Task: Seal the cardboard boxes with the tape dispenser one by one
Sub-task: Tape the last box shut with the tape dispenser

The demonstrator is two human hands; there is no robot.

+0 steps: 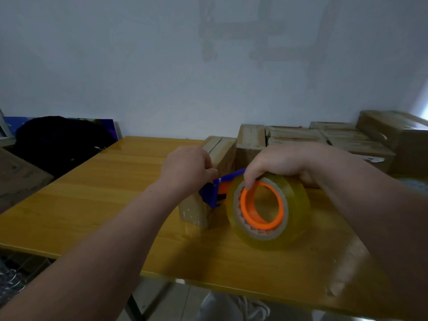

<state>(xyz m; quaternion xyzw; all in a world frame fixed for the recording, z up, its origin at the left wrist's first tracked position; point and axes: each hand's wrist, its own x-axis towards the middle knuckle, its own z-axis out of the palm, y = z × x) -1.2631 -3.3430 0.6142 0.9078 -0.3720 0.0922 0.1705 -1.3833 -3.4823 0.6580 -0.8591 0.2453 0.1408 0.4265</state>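
A small cardboard box [193, 212] stands on the yellow wooden table [97, 205], near its middle. Over it is the tape dispenser [266, 209]: a blue frame with an orange hub and a big roll of clear yellowish tape. My right hand [284, 163] grips the top of the roll, fingers curled over its edge. My left hand [187, 165] is curled at the blue front end of the dispenser, above the box; what its fingers pinch is hidden. A second small box [222, 151] stands just behind.
Several cardboard boxes [324, 137] are stacked at the back right of the table. A dark bag [60, 142] lies off the table's left side, with a large carton [20, 179] beside it. The wall stands close behind.
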